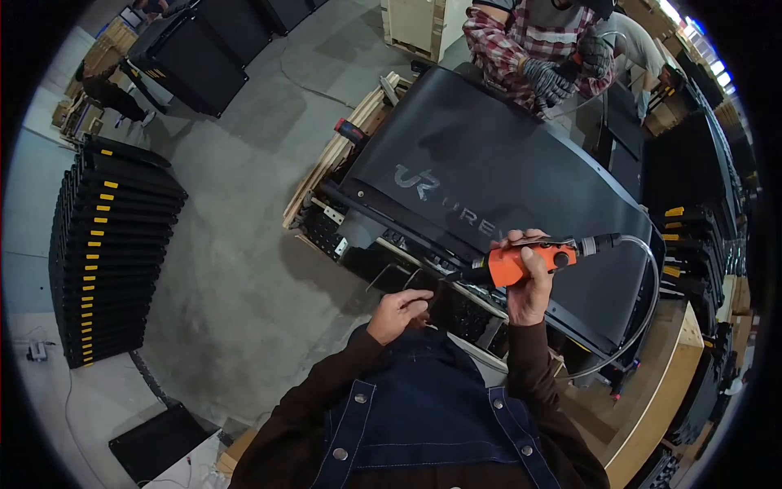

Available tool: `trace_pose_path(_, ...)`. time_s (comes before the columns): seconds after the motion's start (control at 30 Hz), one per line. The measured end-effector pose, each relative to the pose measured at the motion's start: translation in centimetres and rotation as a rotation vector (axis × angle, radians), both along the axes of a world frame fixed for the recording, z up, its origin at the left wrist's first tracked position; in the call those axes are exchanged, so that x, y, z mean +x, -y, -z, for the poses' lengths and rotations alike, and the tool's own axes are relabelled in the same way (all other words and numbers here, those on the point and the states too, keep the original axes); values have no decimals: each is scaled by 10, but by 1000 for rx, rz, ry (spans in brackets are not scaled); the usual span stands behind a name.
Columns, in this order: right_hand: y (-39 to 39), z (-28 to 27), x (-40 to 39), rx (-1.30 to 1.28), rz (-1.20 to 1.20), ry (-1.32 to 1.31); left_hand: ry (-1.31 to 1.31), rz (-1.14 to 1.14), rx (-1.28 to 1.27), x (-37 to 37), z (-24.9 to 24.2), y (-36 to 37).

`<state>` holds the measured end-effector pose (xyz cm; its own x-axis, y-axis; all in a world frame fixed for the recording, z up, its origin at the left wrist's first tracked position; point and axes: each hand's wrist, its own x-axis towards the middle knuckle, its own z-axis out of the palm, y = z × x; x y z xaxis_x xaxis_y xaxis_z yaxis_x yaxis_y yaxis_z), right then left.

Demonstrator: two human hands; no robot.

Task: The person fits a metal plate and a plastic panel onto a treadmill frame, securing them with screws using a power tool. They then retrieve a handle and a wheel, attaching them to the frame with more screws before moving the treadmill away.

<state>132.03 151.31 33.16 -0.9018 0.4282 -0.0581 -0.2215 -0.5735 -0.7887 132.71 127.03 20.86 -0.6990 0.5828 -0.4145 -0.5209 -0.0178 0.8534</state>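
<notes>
Although the black belt (497, 155) lies across the machine, its lettering upward, the assembly reads as incomplete; the side nearest the person is exposed, with pale metal brackets (334, 215) visible beyond the belt's edge. The right hand (534, 295) is clamped on an orange power tool (509, 267), which is held above the near edge of the machine, its dark nose directed toward the left hand (393, 318); a clear hose (655, 277) curves from the tool's rear. The left hand is near that nose, thumb and forefinger drawn close to each other; whether a small part is pinched between them cannot be told. Contact between the nose and any fastener cannot be confirmed; the number of fastenings made or outstanding is likewise not determinable. Across the machine, a co-worker's gloved hands (547, 81) are at the far edge; a red-and-black tool (350, 131) rests by the wooden frame (316, 181); well apart, a stack of black panels (118, 253) bears yellow labels, indicating, in judgement, further units unbuilt.
</notes>
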Motion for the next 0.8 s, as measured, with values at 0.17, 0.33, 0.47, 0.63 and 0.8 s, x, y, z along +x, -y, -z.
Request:
trace_pose_path(0.17, 9, 21, 16, -289, -23, -31, 205, -108, 246, -2, -30, -8)
trace_pose_path(0.33, 8, 29, 20, -415, 11, -46, 361, -184, 406, -4, -32, -10)
trace_pose_path(0.47, 13, 33, 15, -434, 35, -55, 545, -231, 570, -10, -27, -6)
trace_pose_path(0.63, 31, 37, -2, -435, 56, -62, 469, -263, 486, -32, -29, 9)
trace_pose_path(0.8, 62, 39, -31, -425, 159, 73, -277, -390, 144, -61, -35, 21)
